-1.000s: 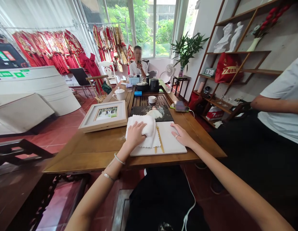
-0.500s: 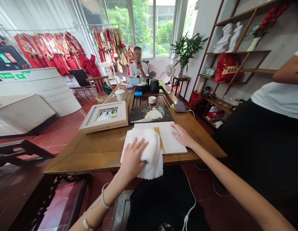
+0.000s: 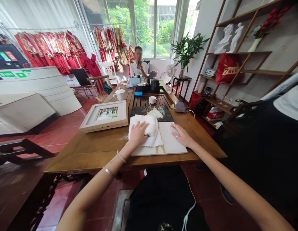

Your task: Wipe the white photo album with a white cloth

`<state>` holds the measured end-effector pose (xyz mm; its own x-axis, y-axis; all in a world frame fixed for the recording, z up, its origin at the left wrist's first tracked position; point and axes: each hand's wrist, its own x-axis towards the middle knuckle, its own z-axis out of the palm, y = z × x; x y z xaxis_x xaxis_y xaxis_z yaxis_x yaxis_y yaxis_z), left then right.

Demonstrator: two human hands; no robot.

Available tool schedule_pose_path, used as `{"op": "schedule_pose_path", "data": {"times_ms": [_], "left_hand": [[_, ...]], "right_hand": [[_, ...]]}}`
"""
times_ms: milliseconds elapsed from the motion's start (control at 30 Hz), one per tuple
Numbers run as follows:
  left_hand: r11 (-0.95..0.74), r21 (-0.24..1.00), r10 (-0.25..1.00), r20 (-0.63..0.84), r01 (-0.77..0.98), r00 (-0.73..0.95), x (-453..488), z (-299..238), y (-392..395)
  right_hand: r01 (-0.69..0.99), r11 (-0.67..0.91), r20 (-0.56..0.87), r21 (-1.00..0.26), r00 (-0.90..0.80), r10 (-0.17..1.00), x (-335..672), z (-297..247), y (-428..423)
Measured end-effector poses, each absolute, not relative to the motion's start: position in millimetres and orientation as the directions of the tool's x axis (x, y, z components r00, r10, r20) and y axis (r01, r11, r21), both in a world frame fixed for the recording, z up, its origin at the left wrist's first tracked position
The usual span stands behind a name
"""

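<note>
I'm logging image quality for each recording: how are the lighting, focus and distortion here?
In the head view, the window is washed out in places; in the head view, the left hand, right hand and white cloth look fairly sharp; in the head view, the shelf slants near the frame's edge, likely wide-angle distortion.

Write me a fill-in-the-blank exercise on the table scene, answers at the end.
1. The left hand holds a cloth whose colour is ____.
2. The right hand, resting on the white board, wears a ____ on one finger.
3. From the wearer's view, the framed photo lies to the ____ of the cloth.
4. The cup just beyond the framed photo is topped by a ____.

Missing words: white; ring; left; lid.
</note>
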<state>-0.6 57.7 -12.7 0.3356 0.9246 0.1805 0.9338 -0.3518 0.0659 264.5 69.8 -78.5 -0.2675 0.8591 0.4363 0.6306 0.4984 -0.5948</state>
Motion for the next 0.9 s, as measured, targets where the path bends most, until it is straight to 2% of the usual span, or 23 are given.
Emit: {"op": "schedule_pose_path", "data": {"times_ms": [233,600,900], "left_hand": [[-0.382,0.133,0.921,0.133,0.915,0.365,3,-12,50],[-0.504,0.194,0.862,0.042,0.842,0.506,15,-8,-48],[-0.465,0.114,0.884,0.105,0.878,0.455,33,-8,8]], "right_hand": [[0.632,0.496,0.432,-0.596,-0.268,0.861,264,-77,70],[0.627,0.524,0.457,-0.577,-0.283,0.843,265,-80,72],[0.630,0.508,0.441,-0.587,-0.277,0.854,265,-78,70]]}}
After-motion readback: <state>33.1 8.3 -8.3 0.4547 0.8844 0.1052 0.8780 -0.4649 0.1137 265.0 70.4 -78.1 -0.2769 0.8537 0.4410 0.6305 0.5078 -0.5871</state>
